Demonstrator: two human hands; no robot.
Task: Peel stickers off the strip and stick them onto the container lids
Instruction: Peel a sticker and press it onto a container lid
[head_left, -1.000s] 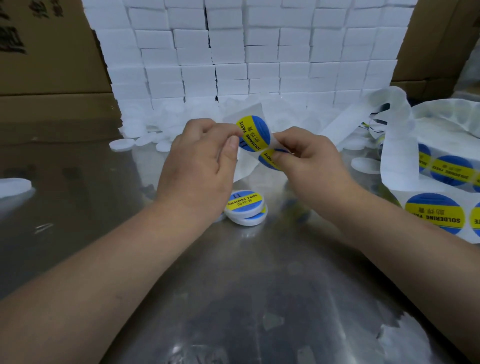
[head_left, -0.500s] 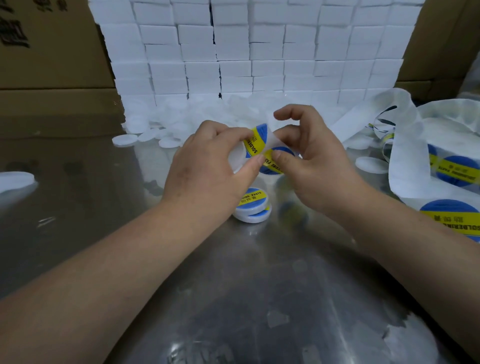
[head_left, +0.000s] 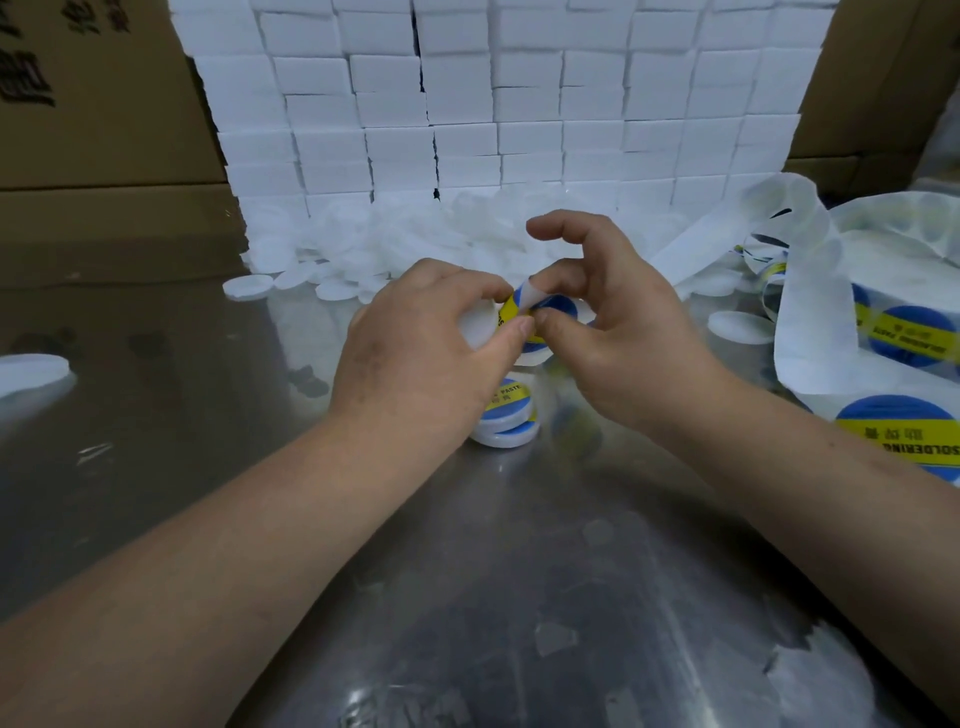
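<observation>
Both hands meet just above the middle of the shiny metal bench. The left hand grips a white lid, its fingers curled over the far rim and the thumb pressed against the near edge. The right hand, at 3 o'clock from the left, pinches a round blue and yellow sticker between thumb and a lower finger. Its forefinger is lifted and hooked in the air, touching nothing. The sticker lies partly on the lid. Its left edge curls up and shows the white underside.

Directly below the hands, at 6 o'clock from them, a stack of two labelled lids sits on the bench, the top one reading "PASTE".

At 3 o'clock the sticker strip loops in loose white coils, with more blue and yellow labels on it. One bare lid lies between the strip and the right hand.

At 12 o'clock a heap of bare white lids spreads along the foot of a wall of white boxes. Brown cartons stand at 10 o'clock and 2 o'clock. A single white lid rests at 9 o'clock near the frame edge.
</observation>
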